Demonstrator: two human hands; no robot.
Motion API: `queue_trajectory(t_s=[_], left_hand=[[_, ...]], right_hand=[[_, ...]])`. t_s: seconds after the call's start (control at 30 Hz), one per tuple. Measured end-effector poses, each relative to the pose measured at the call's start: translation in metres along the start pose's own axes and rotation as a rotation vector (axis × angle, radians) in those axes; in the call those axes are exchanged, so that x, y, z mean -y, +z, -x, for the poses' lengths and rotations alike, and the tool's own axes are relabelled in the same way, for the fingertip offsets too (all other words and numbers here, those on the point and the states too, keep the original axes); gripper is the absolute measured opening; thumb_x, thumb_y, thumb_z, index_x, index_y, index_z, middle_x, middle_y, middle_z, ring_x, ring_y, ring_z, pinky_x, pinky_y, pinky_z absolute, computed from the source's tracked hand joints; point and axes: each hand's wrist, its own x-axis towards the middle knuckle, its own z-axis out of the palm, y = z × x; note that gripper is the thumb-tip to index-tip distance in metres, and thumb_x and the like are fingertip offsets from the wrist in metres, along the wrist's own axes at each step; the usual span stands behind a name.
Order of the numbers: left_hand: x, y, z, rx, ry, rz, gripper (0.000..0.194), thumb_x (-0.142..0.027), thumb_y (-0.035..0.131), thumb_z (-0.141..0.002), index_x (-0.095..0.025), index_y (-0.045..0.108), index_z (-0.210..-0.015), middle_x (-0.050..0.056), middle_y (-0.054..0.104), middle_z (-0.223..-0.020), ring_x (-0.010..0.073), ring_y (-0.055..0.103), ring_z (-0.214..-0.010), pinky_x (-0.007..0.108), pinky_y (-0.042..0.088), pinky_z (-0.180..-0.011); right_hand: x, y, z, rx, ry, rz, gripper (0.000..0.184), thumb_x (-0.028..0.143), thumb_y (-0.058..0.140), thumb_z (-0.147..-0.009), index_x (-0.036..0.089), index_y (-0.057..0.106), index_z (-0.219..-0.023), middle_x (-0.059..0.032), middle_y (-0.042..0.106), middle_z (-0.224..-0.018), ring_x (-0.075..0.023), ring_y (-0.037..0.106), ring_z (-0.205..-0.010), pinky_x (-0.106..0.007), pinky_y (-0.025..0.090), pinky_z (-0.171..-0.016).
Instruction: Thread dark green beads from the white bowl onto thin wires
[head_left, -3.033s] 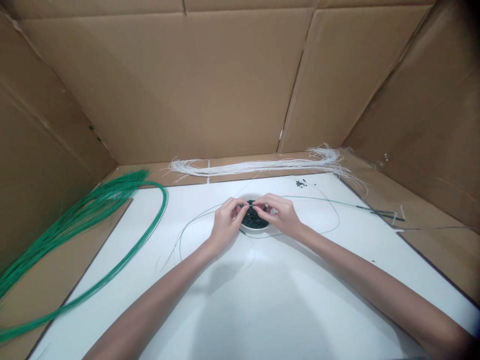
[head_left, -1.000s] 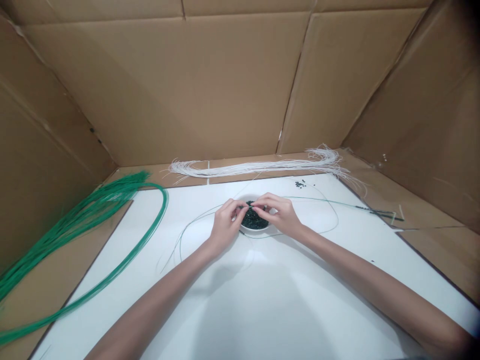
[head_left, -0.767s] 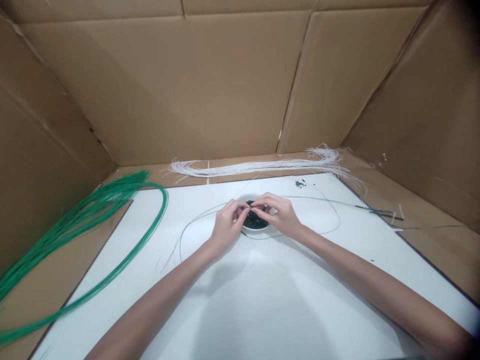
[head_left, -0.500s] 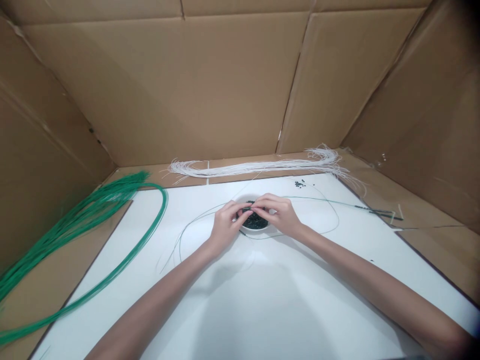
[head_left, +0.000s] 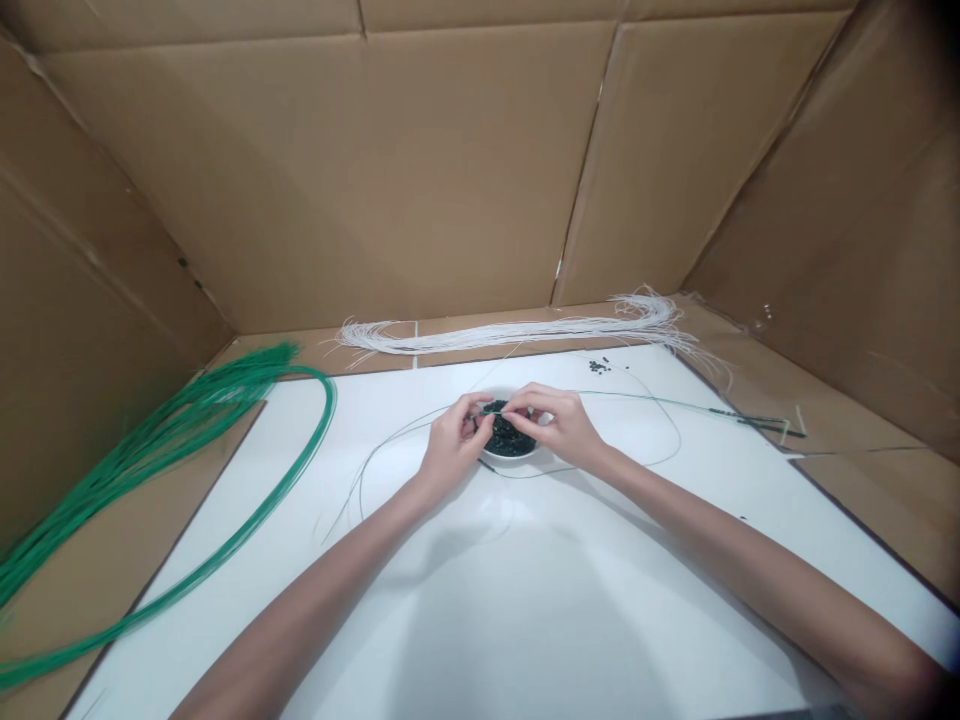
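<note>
Fingertips pinch a thin strand over a bowl

Left hand point(head_left: 452, 445) and right hand point(head_left: 559, 425), thumbs against fingers, grip the strand point(head_left: 497, 412); its long axis between them runs left to right, roughly level. Just below, the white bowl point(head_left: 512, 459) holds dark beads point(head_left: 511, 438). A green bundle point(head_left: 304, 462) curves at left; a white bundle point(head_left: 510, 332) stretches sideways behind.

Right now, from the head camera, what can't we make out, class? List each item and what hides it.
All in the head view:
- Bowl: its left and right sides, behind the hands.
- Black pieces inside: too small and dark to count.
- Left hand and right hand: exact fingertip grip, too small.
- Green bundle: the rest, cut off by the left edge.
</note>
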Motion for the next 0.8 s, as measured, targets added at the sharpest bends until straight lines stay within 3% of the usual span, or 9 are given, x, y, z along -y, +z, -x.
queue_trajectory(t_s=[0.27,0.53,0.8], left_hand=[[-0.004,-0.0021,-0.0008,-0.017,0.044,-0.039,0.015,-0.027,0.05,-0.079,-0.016,0.059,-0.081,0.0,0.052,-0.071,0.0083,0.04,-0.055,0.02,0.033,-0.054],[-0.0033,-0.003,-0.0013,-0.052,-0.01,0.052,0.015,-0.029,0.049,-0.08,-0.016,0.055,-0.078,0.0,0.053,-0.072,0.0082,0.038,-0.055,0.02,0.032,-0.053],[-0.0033,-0.0057,-0.0025,-0.072,0.019,0.068,0.014,-0.029,0.05,-0.08,-0.017,0.057,-0.079,0.001,0.055,-0.076,0.0095,0.044,-0.06,0.021,0.035,-0.058]], right_hand=[[0.0011,-0.0005,-0.0009,0.005,0.012,-0.003,0.012,0.022,0.054,-0.078,0.016,0.064,-0.074,-0.0044,0.061,-0.072,-0.0107,0.053,-0.061,-0.021,0.044,-0.05],[0.0042,-0.0033,-0.0032,-0.008,0.085,-0.054,0.014,0.029,0.058,-0.075,0.016,0.064,-0.076,-0.0053,0.061,-0.074,-0.0115,0.055,-0.061,-0.022,0.045,-0.049],[0.006,-0.0066,-0.0055,-0.032,0.11,-0.068,0.017,0.03,0.057,-0.077,0.017,0.066,-0.072,-0.0056,0.064,-0.072,-0.0129,0.057,-0.065,-0.023,0.043,-0.051]])
